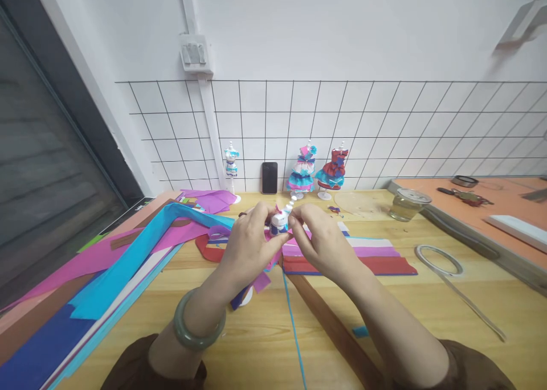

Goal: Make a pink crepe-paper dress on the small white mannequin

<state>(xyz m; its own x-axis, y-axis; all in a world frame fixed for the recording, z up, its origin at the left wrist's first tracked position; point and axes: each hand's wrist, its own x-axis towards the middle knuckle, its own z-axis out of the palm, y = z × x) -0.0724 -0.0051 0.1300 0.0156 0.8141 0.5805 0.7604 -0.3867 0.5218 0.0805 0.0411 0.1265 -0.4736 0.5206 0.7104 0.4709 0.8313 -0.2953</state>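
Note:
In the middle of the head view, a small white dress form [280, 222] is tilted with its neck knob to the upper right. Blue and pink paper bits cover parts of it. My left hand [252, 236], a green bangle on its wrist, grips it from the left with curled fingers. On the other side my right hand [318, 236] pinches its edge between thumb and fingers. Whatever is between the right fingertips is too small to make out. Pink and purple crepe paper [262, 282] hangs below the form, and its stand is mostly hidden.
Crepe paper strips [128, 265] spread over the left side; folded strips [380, 259] lie behind my right hand. Dressed forms [302, 171] and a phone [269, 177] stand by the wall. A lidded cup [408, 205] and a tape roll [439, 259] are at the right.

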